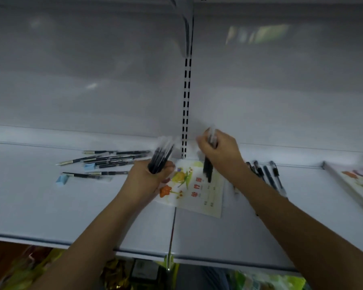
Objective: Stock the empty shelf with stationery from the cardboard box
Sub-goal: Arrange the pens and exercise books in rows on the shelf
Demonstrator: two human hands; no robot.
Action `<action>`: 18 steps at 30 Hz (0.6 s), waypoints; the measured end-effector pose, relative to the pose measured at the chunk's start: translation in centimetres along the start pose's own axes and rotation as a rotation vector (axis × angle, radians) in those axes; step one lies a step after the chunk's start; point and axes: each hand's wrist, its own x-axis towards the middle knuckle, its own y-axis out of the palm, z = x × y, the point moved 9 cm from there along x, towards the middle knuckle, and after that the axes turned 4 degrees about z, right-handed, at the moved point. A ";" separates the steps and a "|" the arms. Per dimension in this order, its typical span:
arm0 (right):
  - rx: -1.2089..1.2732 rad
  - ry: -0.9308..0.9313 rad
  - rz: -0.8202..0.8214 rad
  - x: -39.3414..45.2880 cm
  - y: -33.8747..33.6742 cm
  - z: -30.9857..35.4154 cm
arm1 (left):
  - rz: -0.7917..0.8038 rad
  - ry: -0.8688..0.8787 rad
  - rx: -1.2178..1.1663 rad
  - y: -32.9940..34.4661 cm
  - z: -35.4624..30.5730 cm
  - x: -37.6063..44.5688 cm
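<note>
Pens: left hand [149,176] is gripping a bundle [160,156] upright above the shelf [50,206], likely as supply.
Right hand [219,150]: pinching a few pens [208,168], seemingly separating them for placement.
Cardboard box: not showing.

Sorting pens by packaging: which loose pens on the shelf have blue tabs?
The pens left of the left hand: those packaged pens show blue tabs; the right-side pens don't.

A shop: a white metal display shelf [50,206] with a slotted upright [186,105] at twelve o'clock, pens [107,160] and exercise books [199,191] laid out as stock, and packaged goods [117,273] on the level below at six o'clock.
</note>
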 end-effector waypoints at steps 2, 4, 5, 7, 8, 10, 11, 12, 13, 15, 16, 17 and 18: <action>-0.092 0.066 0.175 -1.9 2.8 -1.6 | 0.035 -0.011 0.122 0.0 0.7 -0.2; -0.036 0.165 0.227 -2.6 3.2 -3.2 | 0.052 0.042 0.330 0.2 0.5 -0.2; 0.058 0.213 0.176 -2.3 2.2 -3.8 | 0.072 0.079 0.479 0.5 0.2 -0.3; 0.277 0.266 -0.009 -1.0 -1.0 -4.6 | 0.117 0.147 0.811 1.3 -0.8 -0.8; 0.343 0.278 -0.086 -0.4 -2.7 -5.0 | 0.129 0.154 0.923 1.2 -1.1 -1.0; 0.319 0.286 -0.126 0.4 -5.0 -5.8 | 0.147 0.151 1.020 0.2 -1.1 -1.2; 0.251 0.285 -0.095 0.6 -5.5 -6.1 | 0.158 0.146 1.031 -0.5 -1.0 -1.2; 0.160 0.293 -0.047 0.6 -5.7 -6.5 | 0.159 0.136 1.022 -1.4 -1.0 -1.1; 0.049 0.304 0.007 0.5 -5.5 -7.0 | 0.149 0.130 1.005 -2.3 -1.0 -1.1; -0.211 0.316 0.153 0.3 -4.4 -8.1 | 0.116 0.124 0.955 -3.9 -1.3 -1.0; -0.346 0.311 0.252 0.1 -3.4 -8.6 | 0.106 0.125 0.943 -4.3 -1.3 -0.9; -0.468 0.294 0.348 -0.2 -2.3 -9.0 | 0.100 0.129 0.941 -4.6 -1.4 -0.8; -0.569 0.264 0.425 -0.5 -1.4 -9.3 | 0.090 0.131 0.942 -4.8 -1.4 -0.7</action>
